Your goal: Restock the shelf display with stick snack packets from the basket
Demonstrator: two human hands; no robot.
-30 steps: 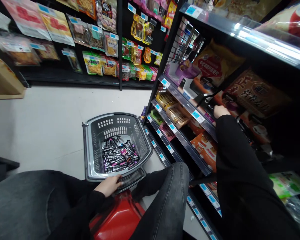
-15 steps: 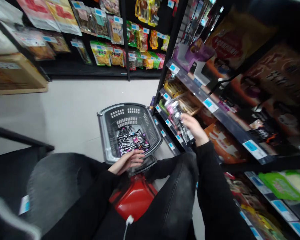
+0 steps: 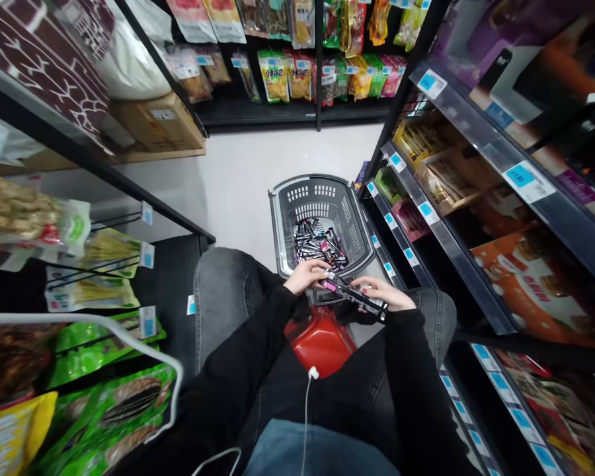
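Observation:
In front of my lap, my right hand [image 3: 384, 294] is closed around a small bundle of black and pink stick packets [image 3: 354, 296], which lies slantwise. My left hand [image 3: 306, 275] has its fingers closed at the bundle's upper left end, partly hiding that tip. Just beyond both hands, a grey plastic shopping basket [image 3: 280, 228] rests on the floor. Loose black, pink and silver stick packets [image 3: 313, 246] are heaped inside it.
A shelf rack [image 3: 476, 264] with price tags and boxes rises close on my right. Hanging snack bags [image 3: 275, 76] line the far rack. At left are shelves with green seed packs [image 3: 123, 410] and a cardboard box [image 3: 161, 122]. A red object [image 3: 322, 344] sits between my knees.
My right hand has brought the stick packets from beside the right shelf to in front of my lap. My left hand has come to their end. The view has swung left.

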